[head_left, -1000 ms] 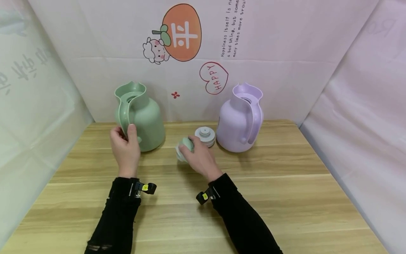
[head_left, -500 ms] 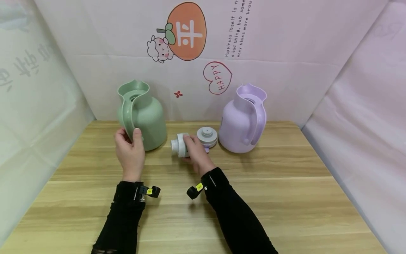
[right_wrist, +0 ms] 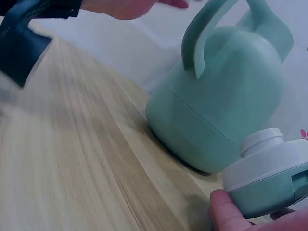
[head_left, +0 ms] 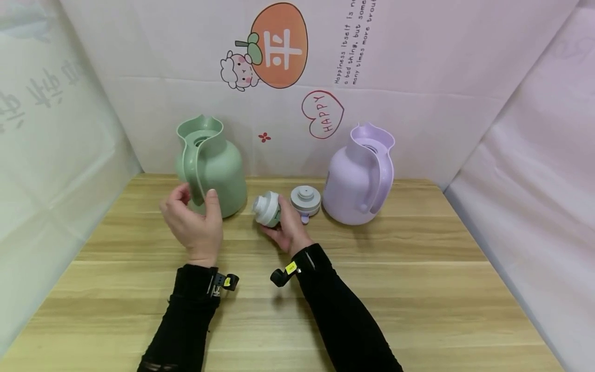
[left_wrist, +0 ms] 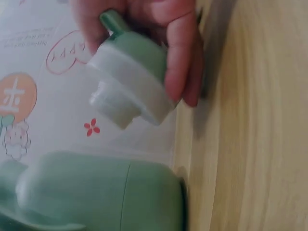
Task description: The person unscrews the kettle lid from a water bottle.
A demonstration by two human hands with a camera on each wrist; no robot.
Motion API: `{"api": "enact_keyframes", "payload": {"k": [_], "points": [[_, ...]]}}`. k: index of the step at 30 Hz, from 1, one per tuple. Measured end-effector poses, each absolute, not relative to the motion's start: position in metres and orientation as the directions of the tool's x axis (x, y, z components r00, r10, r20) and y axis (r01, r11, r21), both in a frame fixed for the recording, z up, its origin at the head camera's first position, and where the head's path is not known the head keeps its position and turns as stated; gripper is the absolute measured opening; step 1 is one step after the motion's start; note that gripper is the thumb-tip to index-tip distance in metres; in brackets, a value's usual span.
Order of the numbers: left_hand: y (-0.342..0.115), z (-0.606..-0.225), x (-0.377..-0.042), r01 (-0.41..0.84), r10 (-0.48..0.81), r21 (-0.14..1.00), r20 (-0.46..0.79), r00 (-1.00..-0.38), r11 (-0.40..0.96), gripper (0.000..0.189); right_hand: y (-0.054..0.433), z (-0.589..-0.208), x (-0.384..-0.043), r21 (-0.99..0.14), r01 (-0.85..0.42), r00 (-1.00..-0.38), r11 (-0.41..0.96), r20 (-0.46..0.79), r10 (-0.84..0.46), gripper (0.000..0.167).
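Note:
My right hand (head_left: 292, 227) grips a green-and-white jug lid (head_left: 267, 208) by its green part, tilted, with the white plug facing left and upward. The left wrist view shows this lid (left_wrist: 137, 77) above the table, the fingers curled about it. At the left stands an upright green jug (head_left: 225, 173), its mouth uncovered. My left hand (head_left: 199, 230) is just in front of this jug's handle (head_left: 191, 170), fingers loosely bent and holding nothing. In the right wrist view a gap separates that hand (right_wrist: 127, 6) from the handle.
An upright lilac jug (head_left: 353, 181), also uncovered, stands right of the middle. Beside it, a grey lid with a lilac tab (head_left: 306, 199) lies plug up on the wooden table (head_left: 409, 289). White printed cloth (head_left: 418, 62) hangs behind and at both sides.
The right hand has turned the lid over, so its white plug now points left and up. The left hand has come away from the green jug's handle, with its fingers loosening.

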State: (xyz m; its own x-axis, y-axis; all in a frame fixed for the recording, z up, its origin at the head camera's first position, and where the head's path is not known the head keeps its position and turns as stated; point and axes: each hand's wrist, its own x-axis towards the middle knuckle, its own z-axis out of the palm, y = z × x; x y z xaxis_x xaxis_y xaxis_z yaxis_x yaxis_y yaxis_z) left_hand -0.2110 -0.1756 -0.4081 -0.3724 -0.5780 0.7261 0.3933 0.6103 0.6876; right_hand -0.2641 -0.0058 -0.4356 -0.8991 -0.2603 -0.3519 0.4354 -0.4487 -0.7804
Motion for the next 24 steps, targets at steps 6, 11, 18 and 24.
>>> {"api": "enact_keyframes", "payload": {"k": [6, 11, 18, 24], "points": [[-0.155, -0.422, -0.21, 0.505, -0.091, 0.343, 0.884, -0.458, 0.792, 0.02, -0.009, -0.437, -0.266, -0.688, 0.445, -0.896, -0.574, -0.338, -0.289, 0.051], [-0.14, -0.433, -0.208, 0.546, 0.214, 0.257, 0.727, -0.653, 0.797, 0.021, -0.011, -0.438, -0.265, -0.684, 0.447, -0.894, -0.576, -0.332, -0.3, 0.056], [-0.141, -0.432, -0.208, 0.494, 0.182, 0.319, 0.664, -0.726, 0.809, 0.021, -0.014, -0.441, -0.269, -0.592, 0.484, -0.875, -0.645, -0.345, -0.34, 0.058], [-0.148, -0.425, -0.209, 0.463, 0.115, 0.365, 0.672, -0.731, 0.808, 0.018, -0.015, -0.44, -0.272, -0.524, 0.489, -0.864, -0.698, -0.4, -0.304, 0.059]]}}
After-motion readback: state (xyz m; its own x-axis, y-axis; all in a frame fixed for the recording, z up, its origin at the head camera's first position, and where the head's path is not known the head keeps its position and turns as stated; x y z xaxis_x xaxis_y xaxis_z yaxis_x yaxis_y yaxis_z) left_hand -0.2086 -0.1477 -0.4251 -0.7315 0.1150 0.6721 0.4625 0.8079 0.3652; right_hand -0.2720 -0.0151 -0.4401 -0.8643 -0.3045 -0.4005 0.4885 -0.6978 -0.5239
